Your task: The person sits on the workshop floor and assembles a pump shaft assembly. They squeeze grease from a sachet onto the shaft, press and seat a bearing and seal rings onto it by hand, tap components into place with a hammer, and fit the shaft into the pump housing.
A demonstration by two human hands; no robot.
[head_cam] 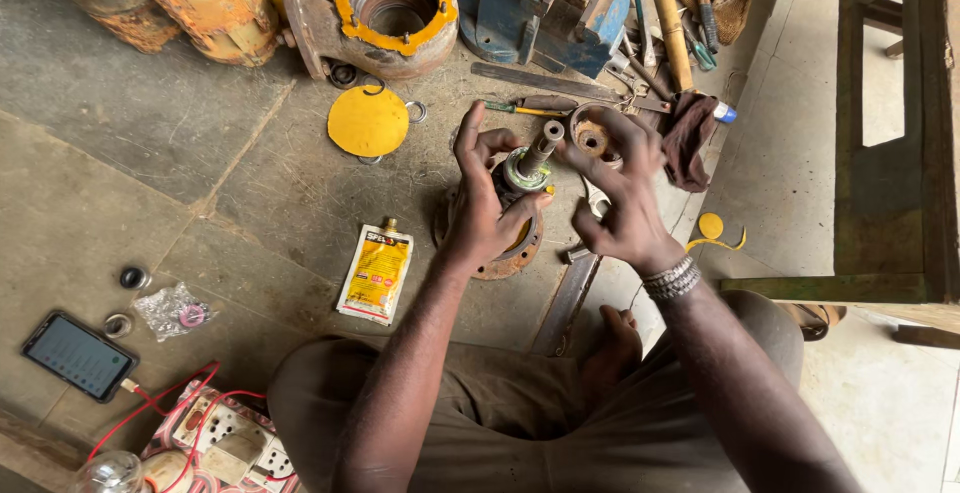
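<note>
I judged the work to be at the fitting stage on the rusty pump housing (500, 253), which sat on the concrete floor (200, 153) between the knees, its steel shaft (543, 145) standing up through a pale ring at the top. The next move, as I read it, called for lining up the small round part with the shaft end and keeping it square. My left hand (487, 203) was wrapped over the housing, thumb and fingers spread around the shaft base, steadying it. My right hand (620, 188) hovered just beside the shaft, fingers curled on a small rusty ring (592, 139), wrist bent down. The hands stood close but apart. A yellow sachet (375, 273) lay near the left forearm.
</note>
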